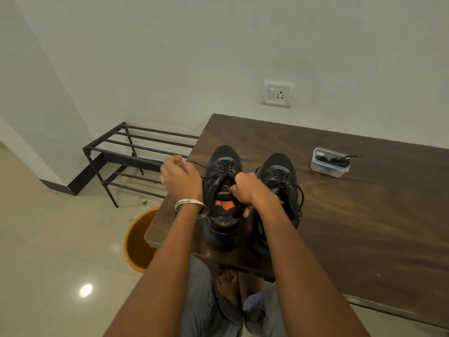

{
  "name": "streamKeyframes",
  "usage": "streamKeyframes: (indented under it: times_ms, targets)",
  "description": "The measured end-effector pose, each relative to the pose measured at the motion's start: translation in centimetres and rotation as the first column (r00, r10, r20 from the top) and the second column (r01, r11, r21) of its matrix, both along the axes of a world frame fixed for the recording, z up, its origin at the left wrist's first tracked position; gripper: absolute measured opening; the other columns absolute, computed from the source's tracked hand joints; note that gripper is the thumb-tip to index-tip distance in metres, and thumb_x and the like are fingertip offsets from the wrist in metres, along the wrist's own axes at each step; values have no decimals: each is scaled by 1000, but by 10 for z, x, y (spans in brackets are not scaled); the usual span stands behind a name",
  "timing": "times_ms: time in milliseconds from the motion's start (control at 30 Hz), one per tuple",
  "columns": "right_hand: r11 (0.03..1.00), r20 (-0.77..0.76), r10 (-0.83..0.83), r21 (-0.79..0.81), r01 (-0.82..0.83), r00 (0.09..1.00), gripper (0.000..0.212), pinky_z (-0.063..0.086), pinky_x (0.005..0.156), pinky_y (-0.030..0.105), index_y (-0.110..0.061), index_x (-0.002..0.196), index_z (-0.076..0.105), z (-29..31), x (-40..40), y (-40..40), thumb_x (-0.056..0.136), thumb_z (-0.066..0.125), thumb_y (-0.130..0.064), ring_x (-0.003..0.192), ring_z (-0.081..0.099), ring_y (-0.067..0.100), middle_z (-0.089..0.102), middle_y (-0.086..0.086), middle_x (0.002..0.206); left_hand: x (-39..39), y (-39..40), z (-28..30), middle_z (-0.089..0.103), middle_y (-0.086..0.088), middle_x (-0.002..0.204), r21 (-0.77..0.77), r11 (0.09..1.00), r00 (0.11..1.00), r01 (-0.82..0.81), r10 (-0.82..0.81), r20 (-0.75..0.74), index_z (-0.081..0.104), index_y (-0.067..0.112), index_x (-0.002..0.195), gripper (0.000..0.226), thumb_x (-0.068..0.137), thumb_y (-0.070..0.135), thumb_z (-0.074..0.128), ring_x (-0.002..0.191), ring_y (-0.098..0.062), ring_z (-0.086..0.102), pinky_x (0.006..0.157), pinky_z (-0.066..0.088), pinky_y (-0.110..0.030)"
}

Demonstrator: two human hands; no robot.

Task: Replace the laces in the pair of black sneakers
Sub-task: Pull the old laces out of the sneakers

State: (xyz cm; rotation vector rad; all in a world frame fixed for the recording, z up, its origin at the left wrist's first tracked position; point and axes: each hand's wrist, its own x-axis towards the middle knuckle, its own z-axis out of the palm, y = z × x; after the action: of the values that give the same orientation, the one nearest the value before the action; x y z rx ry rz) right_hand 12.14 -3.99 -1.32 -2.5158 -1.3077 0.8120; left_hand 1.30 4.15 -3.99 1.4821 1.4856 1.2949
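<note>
Pale walls met in a corner behind a dark brown wooden desk (340, 215), and a white wall socket (277, 94) sat just above its far edge. On the desk, near its left end, two black sneakers stood side by side with their toes pointing away from the person, so the lace holes faced up and were easy to reach. The left black sneaker (222, 190), with an orange patch inside, was the one being worked on. The left hand (178, 177) was curled tight around one end of a thin black lace (199, 165) and held it out to the side, off past the desk edge, which looked like a pull to slide the lace through the holes. A silver bangle (188, 204) sat on that wrist. The right hand (245, 188) was curled over the open top of the same sneaker, gripping its edge near the tongue, most likely to keep the shoe from sliding while the other hand pulled. The right black sneaker (279, 181) waited just beside it, partly hidden by the right arm, with its laces loose and hanging down its side. Farther right on the desk sat a small clear plastic box (329, 162) with dark laces in it, one end poking out, kept close for later. On the shiny tiled floor (48, 251) stood a black metal shoe rack (136, 152) and an orange plastic tub (138, 242), half tucked under the desk.
</note>
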Motion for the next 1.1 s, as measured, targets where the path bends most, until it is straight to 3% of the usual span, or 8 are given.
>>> streamKeyframes:
  times_ms: [100,233,533,667,733,833,967,1100]
  targets:
    - [1000,18,7,-8,-7,1000,24,56,61,32,-3,109,57,1,0,0,103,46,-24,70,70,30,63,16,106,-2,1,0,52,-4,119,223,950,933,218,-137,-332,63,20,114,29,86,19,58,114,-23,42,94,37,-42]
    - [1000,24,11,-10,-11,1000,26,59,73,38,-1,115,57,2,-1,0,102,47,-21,83,69,33,62,19,111,8,-5,-4,49,8,127,144,850,670,508,-285,-685,68,35,112,27,86,37,60,124,-18,33,100,24,-44]
    - [1000,8,-19,-6,19,1000,19,62,64,41,0,104,56,3,-4,-3,102,46,-16,67,72,35,59,19,101,25,-14,-10,54,-2,113,151,855,501,497,-140,-854,62,16,108,29,98,32,40,113,-21,46,93,31,-47]
    - [1000,39,-24,3,24,999,18,59,68,37,-2,105,57,1,-4,-2,102,45,-16,71,67,32,59,19,105,24,-7,-13,53,-9,117,-45,911,726,411,-357,-588,60,10,111,24,98,17,40,113,-26,50,94,38,-50]
    - [999,22,-40,-7,40,999,18,59,64,35,-4,102,55,1,-4,-1,102,45,-19,66,68,31,59,18,103,18,-1,-8,59,-9,101,-130,933,934,336,-347,-79,61,7,100,21,98,11,40,98,-25,58,82,45,-38]
    - [998,-11,-62,-23,62,998,21,56,53,32,-2,104,54,0,-2,0,103,45,-21,55,67,27,59,19,110,7,-1,7,52,0,75,-232,952,879,198,-68,473,52,14,84,26,103,17,35,67,-10,49,64,40,-23]
    - [994,-73,-109,-27,107,991,33,55,51,31,0,122,53,-4,1,0,102,44,-24,59,68,27,58,21,121,-3,3,-1,56,-4,83,-1,999,978,45,-44,206,56,13,91,18,99,23,43,77,-18,53,73,47,-39]
    - [991,-130,-136,-25,134,982,35,52,45,27,-1,125,54,-9,3,2,102,45,-26,59,68,26,58,22,124,-4,7,-8,57,-2,108,268,923,920,275,-172,-351,67,23,104,21,91,35,56,109,-23,46,93,37,-46]
